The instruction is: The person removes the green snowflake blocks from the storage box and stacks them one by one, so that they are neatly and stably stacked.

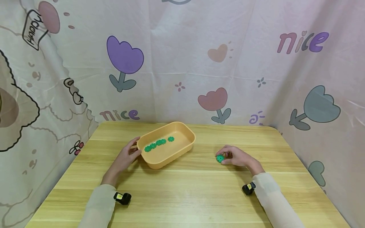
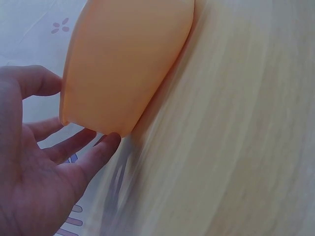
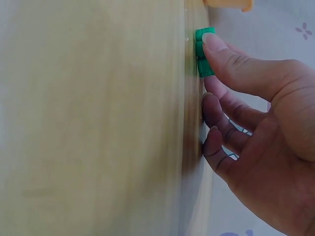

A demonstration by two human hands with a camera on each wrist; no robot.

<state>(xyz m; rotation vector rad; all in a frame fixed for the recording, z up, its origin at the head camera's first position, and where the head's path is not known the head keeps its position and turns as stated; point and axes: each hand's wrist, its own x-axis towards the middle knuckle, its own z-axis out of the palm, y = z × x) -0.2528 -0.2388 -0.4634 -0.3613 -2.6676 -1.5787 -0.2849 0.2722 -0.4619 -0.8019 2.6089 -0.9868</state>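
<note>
My left hand (image 1: 127, 155) grips the left end of a shallow orange-yellow plastic tray (image 1: 156, 165), which stands tilted away at an angle on the table. In the left wrist view the thumb lies at the rim of the tray (image 2: 123, 59) and the fingertips bear against its end wall. Several green flower-shaped discs lie inside, most of them in a row, with one disc (image 1: 170, 139) apart from the others. Right of the tray, my right hand (image 1: 238, 155) pinches another green disc (image 1: 220, 158) between thumb and fingers, low over the wood.
A light wooden table (image 1: 182, 193) carries everything. Behind it hangs a pale curtain (image 1: 171, 63) printed with flowers and words, and more of it runs down the left and right sides. Each wrist wears a small black camera (image 1: 123, 198) below the sleeve cuff.
</note>
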